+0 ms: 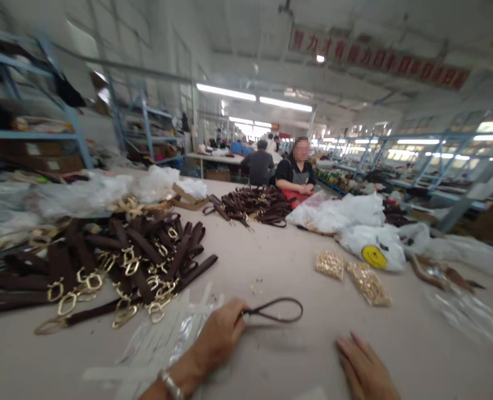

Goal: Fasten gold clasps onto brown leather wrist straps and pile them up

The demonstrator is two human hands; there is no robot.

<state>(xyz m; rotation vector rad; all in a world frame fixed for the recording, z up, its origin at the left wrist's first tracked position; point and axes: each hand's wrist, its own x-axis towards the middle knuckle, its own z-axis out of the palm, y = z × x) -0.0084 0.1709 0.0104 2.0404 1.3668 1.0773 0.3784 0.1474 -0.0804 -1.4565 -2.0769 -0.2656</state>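
Observation:
My left hand (223, 331) is closed on a dark brown strap; the strap's narrow loop (280, 301) sticks out to the right beyond my fingers, above the table. The rest of the strap is hidden by my hand. Lower right, my right hand (365, 366) is over the table with its fingers stretched out, holding nothing. A heap of brown straps with gold clasps (125, 261) lies left of my left hand. Several tiny metal bits (254, 289) are scattered on the table just beyond it.
Two clear bags of small gold parts (369, 283) lie to the right, near a white plastic bag (373, 250) with a yellow smiley. A second strap pile (252, 205) is farther back, where a person (295, 178) sits. Pale tape strips (158, 339) cover the table at lower left.

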